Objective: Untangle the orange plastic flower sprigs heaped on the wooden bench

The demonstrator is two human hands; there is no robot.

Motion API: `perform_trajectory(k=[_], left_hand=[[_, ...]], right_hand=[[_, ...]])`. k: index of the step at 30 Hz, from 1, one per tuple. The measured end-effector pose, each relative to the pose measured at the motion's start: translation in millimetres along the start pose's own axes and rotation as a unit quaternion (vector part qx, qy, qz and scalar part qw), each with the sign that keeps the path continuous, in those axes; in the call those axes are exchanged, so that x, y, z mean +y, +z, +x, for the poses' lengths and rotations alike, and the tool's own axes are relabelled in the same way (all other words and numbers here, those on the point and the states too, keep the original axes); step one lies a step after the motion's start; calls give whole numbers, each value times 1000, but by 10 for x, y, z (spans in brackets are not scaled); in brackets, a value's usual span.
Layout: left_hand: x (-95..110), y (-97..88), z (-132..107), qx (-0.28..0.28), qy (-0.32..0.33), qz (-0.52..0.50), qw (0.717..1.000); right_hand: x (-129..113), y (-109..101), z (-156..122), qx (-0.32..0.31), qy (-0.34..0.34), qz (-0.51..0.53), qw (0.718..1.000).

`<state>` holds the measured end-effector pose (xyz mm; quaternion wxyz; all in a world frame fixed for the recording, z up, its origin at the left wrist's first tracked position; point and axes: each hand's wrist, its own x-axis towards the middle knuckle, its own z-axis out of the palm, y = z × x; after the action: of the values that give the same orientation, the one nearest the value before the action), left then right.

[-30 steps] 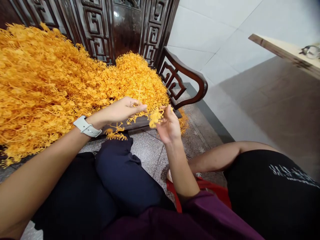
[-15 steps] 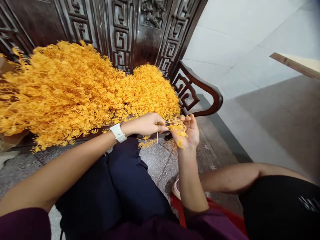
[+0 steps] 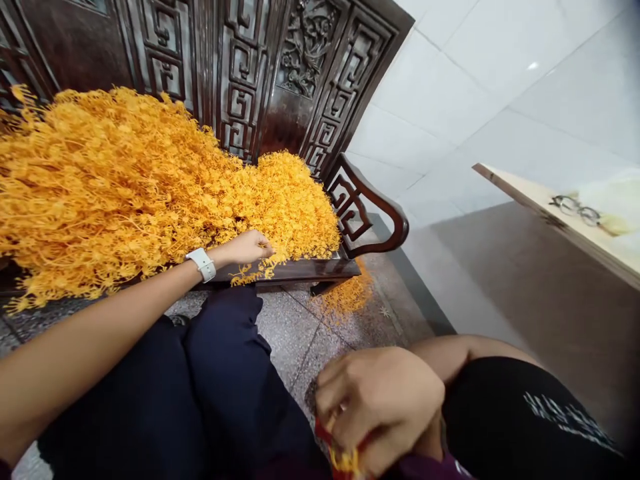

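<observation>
The left hand (image 3: 246, 248) rested, fingers loosely curled, on the heap of orange plastic sprigs (image 3: 130, 187) piled along the carved wooden bench (image 3: 320, 269) (watch on its wrist). The right hand (image 3: 377, 403) was closed around a small orange sprig (image 3: 345, 460) low near the lap.

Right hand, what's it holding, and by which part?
The right hand closes over a small orange sprig, only its tip showing below the fingers; which part is gripped cannot be told.

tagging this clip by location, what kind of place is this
Probably a home used for piecework, not a factory. A carved dark wood bench is heaped with orange plastic sprigs, over a speckled stone floor. The left hand reaches into the heap; the right hand holds sprigs low.
</observation>
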<state>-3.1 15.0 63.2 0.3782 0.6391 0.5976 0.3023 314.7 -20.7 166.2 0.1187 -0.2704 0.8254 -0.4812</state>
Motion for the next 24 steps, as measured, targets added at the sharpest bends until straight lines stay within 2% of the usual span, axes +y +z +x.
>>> perform_trajectory(k=[1, 2, 3, 4, 6, 7, 9, 11, 13, 14, 15, 17, 19, 22, 24], left_hand=[[-16, 4, 11, 7, 5, 0, 1000], [-20, 4, 16, 12, 8, 1, 1000], [-16, 2, 16, 14, 8, 3, 1000], [-6, -3, 12, 15, 8, 5, 1000], [22, -20, -6, 18, 9, 7, 1000], [35, -28, -18, 21, 9, 7, 1000], [53, -41, -40, 33, 6, 7, 999], [56, -43, -55, 47, 2, 3, 999], [53, -32, -61, 64, -4, -5, 998], [54, -25, -60, 74, -7, -10, 997], [60, -17, -58, 86, -11, -17, 996], [95, -3, -51, 111, -14, -31, 993], [163, 6, -43, 128, -9, -45, 991], [307, 13, -34, 135, 18, -57, 989], [404, 16, -34, 148, 51, -40, 987]], right_hand=[[14, -148, 109, -34, -39, 18, 998], [56, -337, 190, 0, -51, 51, 997], [123, -557, 247, 89, -40, 94, 991], [208, -794, 288, 211, -16, 135, 968], [404, -1238, 344, 444, 20, 187, 876], [501, -1406, 369, 516, 23, 189, 835], [673, -1564, 424, 583, 13, 200, 787], [813, -1474, 483, 634, 8, 263, 727], [937, -1223, 527, 671, 12, 333, 662], [997, -1078, 538, 685, 19, 347, 640], [1056, -941, 542, 700, 30, 338, 629], [1169, -721, 534, 728, 64, 268, 627], [1264, -591, 518, 741, 112, 161, 643], [1345, -523, 511, 718, 181, 13, 672], [1355, -528, 533, 704, 202, -42, 680]])
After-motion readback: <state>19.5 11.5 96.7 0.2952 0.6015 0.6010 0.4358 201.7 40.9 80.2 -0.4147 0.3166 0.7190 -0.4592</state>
